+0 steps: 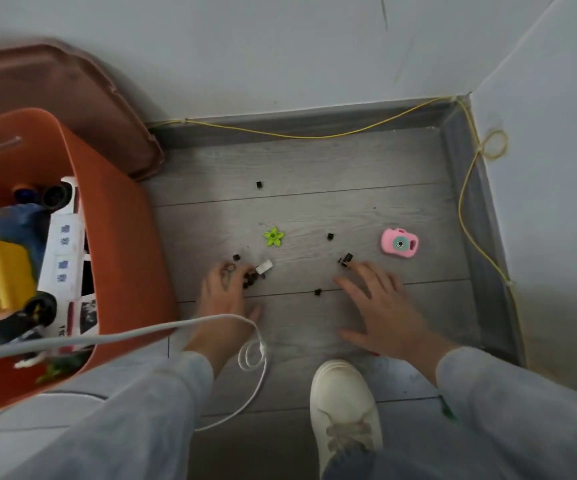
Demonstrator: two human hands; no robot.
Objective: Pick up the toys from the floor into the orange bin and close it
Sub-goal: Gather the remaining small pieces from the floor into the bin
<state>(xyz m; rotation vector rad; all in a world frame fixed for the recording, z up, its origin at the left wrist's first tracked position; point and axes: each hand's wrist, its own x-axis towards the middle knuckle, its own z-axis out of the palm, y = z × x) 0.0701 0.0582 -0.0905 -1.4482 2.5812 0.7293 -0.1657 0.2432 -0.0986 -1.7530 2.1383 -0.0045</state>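
Gathering the scattered black pieces [250, 280] off the floor [349, 168] — curling the left hand [226, 292] round a small cluster beside a white block [264, 266], reaching the right hand [380, 306], spread wide and holding nothing, toward a loose black piece [345, 260]. Best sweeping strays into one heap before scooping, not pinching singly. Leaving the green flower [273, 236] and pink camera [399, 248] for after — then tipping everything into the orange bin [120, 237], standing open just left, lid [72, 109] off behind it.

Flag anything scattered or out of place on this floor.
Scattered over the floor, small black pieces lie loose, with a green flower and a pink toy camera outside the orange bin. The bin's lid is off, propped behind it.
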